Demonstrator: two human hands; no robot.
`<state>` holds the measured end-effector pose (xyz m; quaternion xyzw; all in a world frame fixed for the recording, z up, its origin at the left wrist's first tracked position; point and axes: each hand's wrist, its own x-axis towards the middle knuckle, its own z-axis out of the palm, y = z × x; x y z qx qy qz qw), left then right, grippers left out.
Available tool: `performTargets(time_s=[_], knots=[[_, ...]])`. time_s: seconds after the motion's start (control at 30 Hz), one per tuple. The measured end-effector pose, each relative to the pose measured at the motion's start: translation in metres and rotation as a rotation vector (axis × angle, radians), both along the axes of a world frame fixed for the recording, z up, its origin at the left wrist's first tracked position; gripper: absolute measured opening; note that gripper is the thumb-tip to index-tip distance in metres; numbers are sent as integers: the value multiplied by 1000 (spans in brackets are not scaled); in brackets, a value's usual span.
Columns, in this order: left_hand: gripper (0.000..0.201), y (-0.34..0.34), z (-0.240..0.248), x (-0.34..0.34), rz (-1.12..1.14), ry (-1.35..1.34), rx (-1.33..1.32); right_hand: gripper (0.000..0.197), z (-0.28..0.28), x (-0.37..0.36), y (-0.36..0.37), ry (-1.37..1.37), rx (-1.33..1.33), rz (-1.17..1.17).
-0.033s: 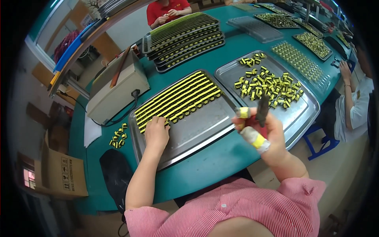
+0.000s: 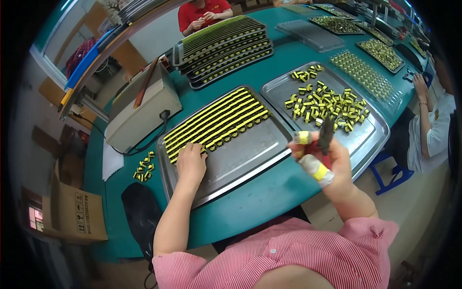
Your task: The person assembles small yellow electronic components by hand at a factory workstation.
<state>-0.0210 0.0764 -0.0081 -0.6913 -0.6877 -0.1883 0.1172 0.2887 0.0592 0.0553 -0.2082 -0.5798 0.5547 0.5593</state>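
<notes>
My left hand (image 2: 191, 163) bends its fingers down over the near left end of the rows, closed around a small yellow-and-black component at its fingertips; part of that grip is hidden. These rows of components (image 2: 216, 120) stand tightly packed on a metal tray (image 2: 245, 154). Raised over the near edge of a second metal tray (image 2: 373, 144), my right hand (image 2: 337, 161) is closed on a dark narrow tool (image 2: 327, 134) with a red part in the palm. Tape wraps the thumb and a finger. Loose components (image 2: 332, 106) lie heaped on that second tray.
Several loaded trays are stacked (image 2: 224, 53) behind the left tray. A beige metal box (image 2: 142, 111) with a cord stands at left, near a few loose components (image 2: 144, 166). Clear plastic trays (image 2: 310, 34) lie farther back. A co-worker's arm (image 2: 422, 96) is at right.
My right hand has shifted slightly right and down with the dark tool. My left hand stays at the same spot on the rows.
</notes>
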Motion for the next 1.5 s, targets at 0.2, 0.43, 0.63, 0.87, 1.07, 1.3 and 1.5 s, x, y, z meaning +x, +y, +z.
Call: performTargets(time_s=[0.2,0.43,0.63,0.87,1.07,1.3,1.5], knots=[[22,0,-6,7,65,-37,1,35,-10,45,5,-84,-40,-317],[20,5,-8,16,26,-34,100,29,-14,84,31,-300,-70,-493],[22,-1,-7,6,51,6,90,26,-19,93,66,-802,2,-513],[27,-15,10,23,-11,-42,114,27,-48,85,97,-1090,458,-635],[27,-47,21,43,-211,-146,97,14,-60,58,104,-1614,723,-691],[23,-68,11,42,-249,-295,81,13,-60,43,105,-1763,725,-759],[22,-74,9,37,-245,-638,-22,26,-25,33,84,-1224,690,-720]])
